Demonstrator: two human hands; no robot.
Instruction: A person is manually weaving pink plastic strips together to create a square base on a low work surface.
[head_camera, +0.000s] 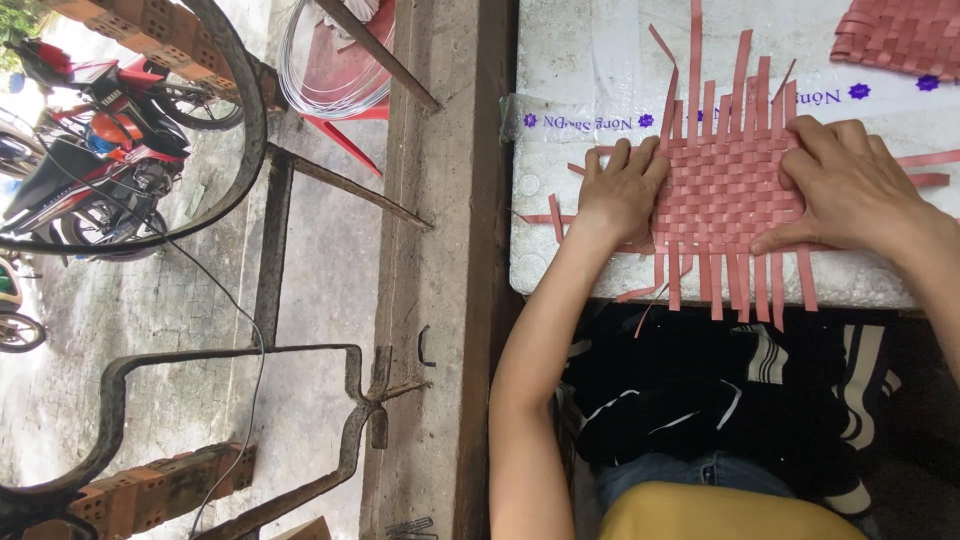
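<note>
Both hands are flat on a half-done woven mat (722, 190) made of pinkish-red flat strips, which sits on a white foam counter (560, 260) right at the person's lap. The left hand (620, 190) lies palm down on the mat's left edge, fingers together and stretched out over the weave, gripping nothing, just pinning it. The right hand (850, 185) covers the right edge, fingers spread a bit and pressed down, thumb reaching along the near edge; it isn't closed around anything either as far as I can see.

Progress-wise, I'd say the middle is done: there's a tight checkerboard square between the two hands. What's left is the edges. Loose strip ends (735, 285) stick out on the near side past the counter's lip, more loose ends (720, 70) poke out on the far side beyond the fingertips, and a few trail out sideways past each hand. None are tucked or trimmed, so the border looks unfinished.

Beyond the right hand, at the far corner of the counter, lies a second woven piece (900, 35) in the same colour. A clear printed tape strip (580, 120) runs across the foam just beyond the left hand. Well off to the left hand's side is a concrete yard with a parked motorbike (90, 150).
</note>
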